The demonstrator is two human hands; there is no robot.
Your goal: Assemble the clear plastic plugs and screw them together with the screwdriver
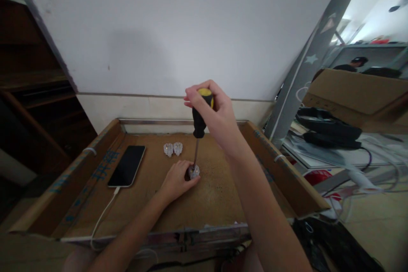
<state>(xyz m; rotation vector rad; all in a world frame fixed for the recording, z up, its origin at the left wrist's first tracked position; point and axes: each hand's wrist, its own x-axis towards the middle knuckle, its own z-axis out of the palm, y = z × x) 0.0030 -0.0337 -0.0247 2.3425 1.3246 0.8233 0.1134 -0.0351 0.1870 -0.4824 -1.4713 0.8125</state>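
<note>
My right hand [214,112] is wrapped round the black handle of a screwdriver [199,126] with a yellow cap, held upright. Its metal shaft runs down to a small clear plastic part [194,171] on the brown work surface [204,197]. My left hand [176,180] is curled round that part and pins it to the surface. Two more clear plastic parts [172,148] lie side by side a little further back.
A dark phone [127,165] with a white cable [101,216] lies at the left of the cardboard-walled tray [95,153]. A white wall stands behind. To the right are a cardboard box [353,93], black items, cables, and a person far off.
</note>
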